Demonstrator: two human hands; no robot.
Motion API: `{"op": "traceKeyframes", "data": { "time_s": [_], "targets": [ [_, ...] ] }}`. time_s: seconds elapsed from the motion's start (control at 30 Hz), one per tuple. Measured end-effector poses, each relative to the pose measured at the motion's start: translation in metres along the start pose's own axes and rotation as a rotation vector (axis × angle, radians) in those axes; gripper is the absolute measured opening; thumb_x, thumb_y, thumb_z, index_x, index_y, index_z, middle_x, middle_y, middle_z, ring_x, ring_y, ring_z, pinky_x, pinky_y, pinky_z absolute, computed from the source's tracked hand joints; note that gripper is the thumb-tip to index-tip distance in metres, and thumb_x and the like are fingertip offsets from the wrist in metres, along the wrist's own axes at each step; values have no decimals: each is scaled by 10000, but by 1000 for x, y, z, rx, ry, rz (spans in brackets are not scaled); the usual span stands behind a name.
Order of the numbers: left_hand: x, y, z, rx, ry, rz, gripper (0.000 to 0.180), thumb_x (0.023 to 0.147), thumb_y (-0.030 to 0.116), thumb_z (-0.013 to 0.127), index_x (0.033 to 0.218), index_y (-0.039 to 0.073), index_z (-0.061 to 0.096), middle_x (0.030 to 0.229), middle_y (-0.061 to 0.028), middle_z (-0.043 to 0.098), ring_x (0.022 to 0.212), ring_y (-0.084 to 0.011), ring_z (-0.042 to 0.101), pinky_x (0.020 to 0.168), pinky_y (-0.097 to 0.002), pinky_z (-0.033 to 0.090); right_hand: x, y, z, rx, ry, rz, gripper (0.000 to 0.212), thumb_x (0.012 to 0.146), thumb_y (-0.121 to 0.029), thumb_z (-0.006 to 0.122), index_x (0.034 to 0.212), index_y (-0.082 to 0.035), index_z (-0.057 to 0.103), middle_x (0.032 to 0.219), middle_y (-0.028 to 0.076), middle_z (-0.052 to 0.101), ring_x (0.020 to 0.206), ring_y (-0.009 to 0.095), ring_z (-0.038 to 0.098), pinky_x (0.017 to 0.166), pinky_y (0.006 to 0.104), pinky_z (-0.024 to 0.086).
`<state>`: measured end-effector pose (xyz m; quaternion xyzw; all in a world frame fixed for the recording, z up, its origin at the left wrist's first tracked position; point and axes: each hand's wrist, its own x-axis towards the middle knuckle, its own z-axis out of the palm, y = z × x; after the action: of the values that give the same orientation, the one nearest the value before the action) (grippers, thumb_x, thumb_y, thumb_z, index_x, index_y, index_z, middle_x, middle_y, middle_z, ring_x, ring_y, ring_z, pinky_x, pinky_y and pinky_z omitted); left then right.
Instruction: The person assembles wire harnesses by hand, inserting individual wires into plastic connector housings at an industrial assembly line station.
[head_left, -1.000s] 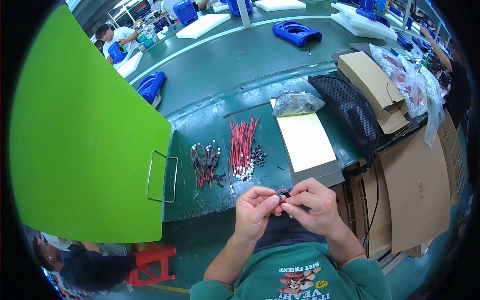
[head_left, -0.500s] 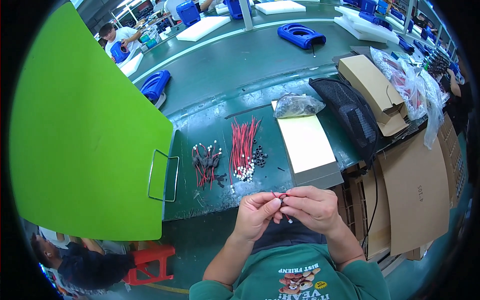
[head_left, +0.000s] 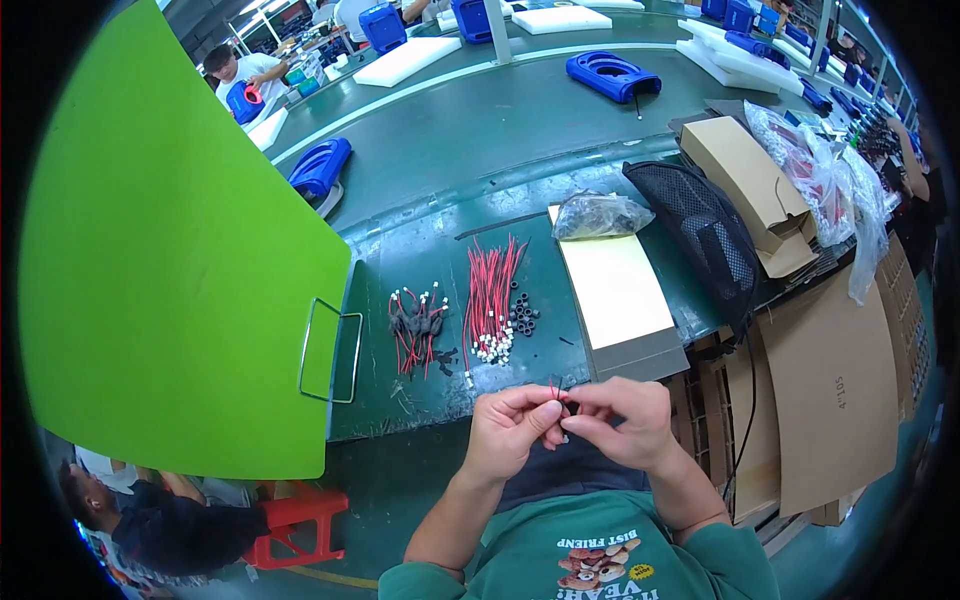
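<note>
Close to the table's front edge, my left hand [head_left: 502, 432] pinches a thin red-and-black wire lead [head_left: 556, 391] between thumb and forefinger. Beside it, my right hand [head_left: 637, 422] has its thumb and forefinger spread apart at the lead; something small and dark shows between them, too small to name. Ahead lies a bundle of red wire leads [head_left: 490, 287] with white connectors at the near end. Small black rings [head_left: 524, 318] are heaped to its right. On its left sits a bunch of leads with dark wrapped middles [head_left: 416, 322].
A green board [head_left: 180, 270] with a metal handle [head_left: 330, 350] stands at left. To the right are a pale sheet [head_left: 612, 290], a clear bag [head_left: 600, 215], a black mesh bag [head_left: 700, 230] and cardboard boxes [head_left: 745, 185]. Blue housings [head_left: 613, 77] lie farther back; co-workers sit beyond.
My right thumb and forefinger have parted from their pinch on the lead. The wire ends now stand up above my left fingertips. The view has shifted slightly.
</note>
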<state>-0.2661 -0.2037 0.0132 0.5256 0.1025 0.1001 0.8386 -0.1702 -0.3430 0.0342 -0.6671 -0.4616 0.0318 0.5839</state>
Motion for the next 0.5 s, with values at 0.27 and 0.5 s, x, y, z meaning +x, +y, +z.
{"op": "traceKeyframes", "data": {
  "time_s": [0.27,0.5],
  "targets": [
    [-1,4,2,127,-112,-25,127,843,66,567,912,-29,617,704,-35,597,578,-56,550,529,-175,466,10,16,6,459,6,197,52,751,-35,651,761,13,632,721,49,556,530,51,470,464,172,361],
    [-2,3,4,-4,-112,-157,150,840,76,572,926,-40,614,717,-52,598,573,-67,552,528,-180,461,20,21,0,658,139,342,97,812,-50,589,736,11,588,691,45,558,466,46,442,407,169,340]
  ]
}}
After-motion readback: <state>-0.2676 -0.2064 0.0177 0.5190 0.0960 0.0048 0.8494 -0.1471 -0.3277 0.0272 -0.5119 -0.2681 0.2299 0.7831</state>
